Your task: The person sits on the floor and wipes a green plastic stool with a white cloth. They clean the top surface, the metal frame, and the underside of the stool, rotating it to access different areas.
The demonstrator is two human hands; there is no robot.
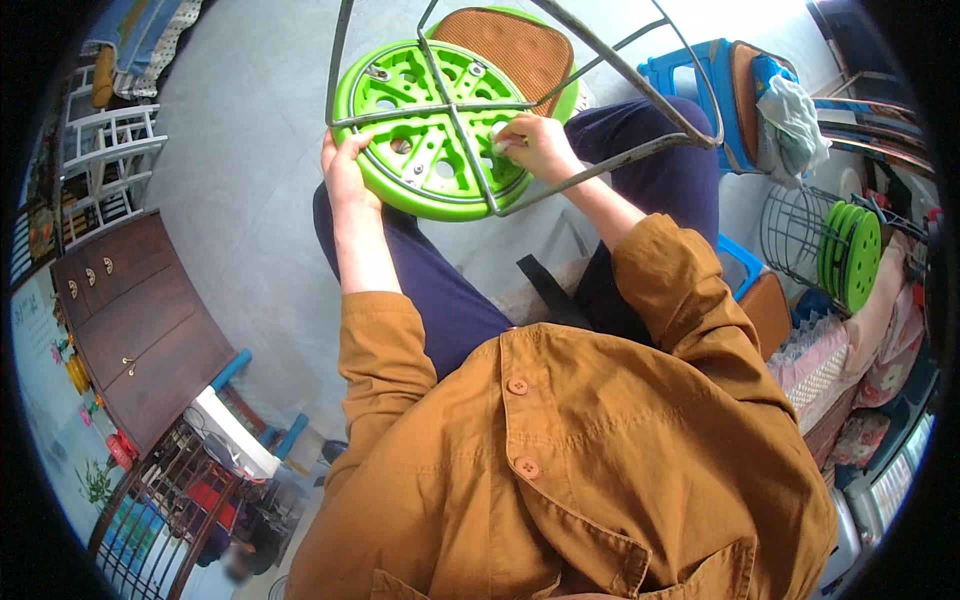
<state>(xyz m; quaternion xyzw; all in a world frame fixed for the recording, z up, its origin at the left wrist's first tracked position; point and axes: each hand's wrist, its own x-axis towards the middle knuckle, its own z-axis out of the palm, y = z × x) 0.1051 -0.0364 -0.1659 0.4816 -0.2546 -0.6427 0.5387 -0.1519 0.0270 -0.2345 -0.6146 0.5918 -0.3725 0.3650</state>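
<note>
A round green plastic stool seat (435, 202) lies upside down before me, its ribbed underside showing and its metal leg frame (600, 49) pointing up and away. My left hand (349, 169) grips the seat's left rim, thumb on top. My right hand (536, 144) pinches a small white wad (497, 135), perhaps cloth or paper, against the ribs near the right edge. Metal brackets with screws sit on the underside. Crossed metal rods pass over it.
Behind the seat is a brown woven cushion (506, 49) on another green seat. A blue plastic stool (701, 67) with a bag stands at the upper right. Several green round seats (859, 255) with wire legs lie at right. A wooden cabinet (142, 322) stands left; a person (238, 562) is at lower left.
</note>
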